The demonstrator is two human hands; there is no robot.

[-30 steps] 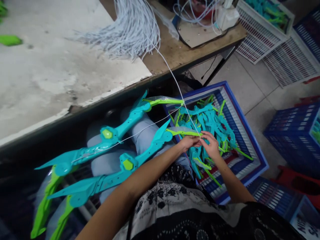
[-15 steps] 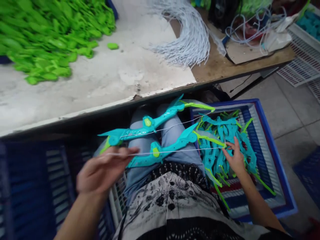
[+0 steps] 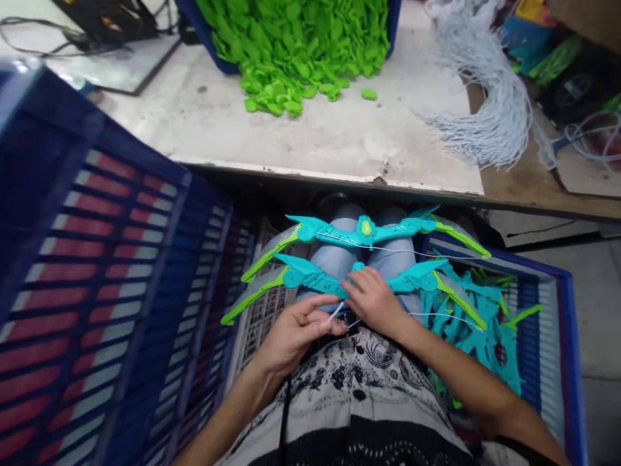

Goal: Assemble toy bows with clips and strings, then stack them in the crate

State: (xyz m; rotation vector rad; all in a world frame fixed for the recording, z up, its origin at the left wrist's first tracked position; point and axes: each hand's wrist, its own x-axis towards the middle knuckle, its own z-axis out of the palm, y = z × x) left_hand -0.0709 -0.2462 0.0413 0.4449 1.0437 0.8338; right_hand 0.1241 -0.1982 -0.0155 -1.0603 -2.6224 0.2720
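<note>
Two toy bows in turquoise and lime green lie across my lap, one behind the other. The far toy bow (image 3: 339, 237) has a white string hanging from its right tip. On the near toy bow (image 3: 315, 278), the white string (image 3: 439, 315) runs from the right tip, passes by my right forearm and reaches my fingers. My left hand (image 3: 298, 329) pinches this string just below the bow's middle. My right hand (image 3: 373, 299) is bent over the bow's centre, its fingertips closed on a short stretch of string between both hands. It hides part of the grip.
A blue crate (image 3: 575, 323) on my right holds several more bows. Tall blue crates (image 3: 111, 259) stand on the left. On the worktable (image 3: 388, 149) are a heap of green plastic pieces (image 3: 301, 52) and a bundle of white strings (image 3: 504, 116).
My left hand moved inward from the left, and my right hand left the near bow's right tip for its centre. The string went slack. The view turned left.
</note>
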